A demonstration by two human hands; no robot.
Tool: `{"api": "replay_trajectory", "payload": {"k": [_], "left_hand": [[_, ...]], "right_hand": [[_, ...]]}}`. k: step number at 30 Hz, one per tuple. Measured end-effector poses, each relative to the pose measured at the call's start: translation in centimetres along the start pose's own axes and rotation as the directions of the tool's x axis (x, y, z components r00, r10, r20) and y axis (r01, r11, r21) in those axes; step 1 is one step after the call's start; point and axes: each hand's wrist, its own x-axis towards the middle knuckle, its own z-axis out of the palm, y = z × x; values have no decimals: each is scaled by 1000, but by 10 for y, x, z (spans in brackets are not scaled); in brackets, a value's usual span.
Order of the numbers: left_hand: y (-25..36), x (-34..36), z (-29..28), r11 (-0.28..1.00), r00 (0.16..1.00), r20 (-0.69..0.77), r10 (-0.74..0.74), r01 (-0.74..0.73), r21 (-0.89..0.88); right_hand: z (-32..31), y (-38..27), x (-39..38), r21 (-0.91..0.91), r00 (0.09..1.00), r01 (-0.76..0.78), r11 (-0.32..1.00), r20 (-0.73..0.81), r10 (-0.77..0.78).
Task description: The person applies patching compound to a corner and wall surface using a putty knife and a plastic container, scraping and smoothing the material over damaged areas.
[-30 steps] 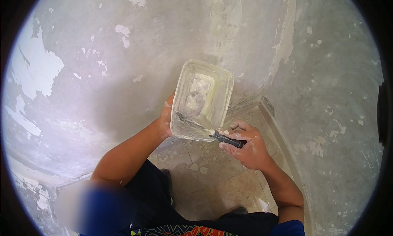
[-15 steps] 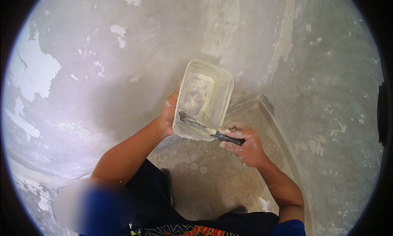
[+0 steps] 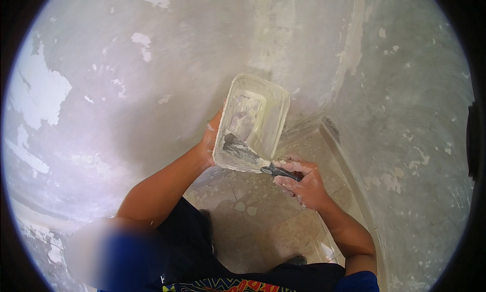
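Observation:
A clear rectangular plastic tub (image 3: pixel 277 107), its walls smeared with whitish putty, is tilted so its inside shows. My left hand (image 3: pixel 211 139) grips it by the left side, with most of the fingers hidden behind the wall. In my right hand (image 3: pixel 299 178) is a putty knife (image 3: pixel 243 151), fingers closed round its dark handle. The grey blade reaches into the near end of the tub and lies close to its wall. Putty residue coats the tub's bottom. White smears cover the fingers of my right hand.
A grey plastered wall (image 3: pixel 167 64) with pale patches rises ahead and meets another wall (image 3: pixel 415 114) at a corner on the right. Below is a tiled floor (image 3: pixel 283 226) with crumbs of debris, and a skirting strip (image 3: pixel 349 183) runs along the right. My shoes stand on the tiles.
The putty knife has turned in my right hand, so more of the blade's flat face shows. The tub has barely shifted in my left hand.

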Motion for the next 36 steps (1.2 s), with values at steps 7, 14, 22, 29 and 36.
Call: {"api": "replay_trajectory", "payload": {"k": [7, 14, 22, 29, 36], "left_hand": [[0, 2, -9, 996, 997, 10, -79, 79, -47], [-2, 7, 3, 932, 997, -43, 59, -40, 359], [-4, 0, -6, 964, 993, -109, 53, -23, 266], [2, -1, 3, 956, 968, -124, 219, -188, 224], [0, -1, -1, 876, 929, -104, 356, -293, 384]], "right_hand": [[-18, -11, 1, 213, 985, -174, 961, 29, 171], [-24, -20, 1, 299, 931, -323, 898, -71, 358], [19, -11, -3, -533, 927, 188, 825, -182, -328], [42, 11, -11, -648, 862, 341, 680, -72, -501], [57, 26, -11, -390, 927, 281, 877, -128, -354]]}}
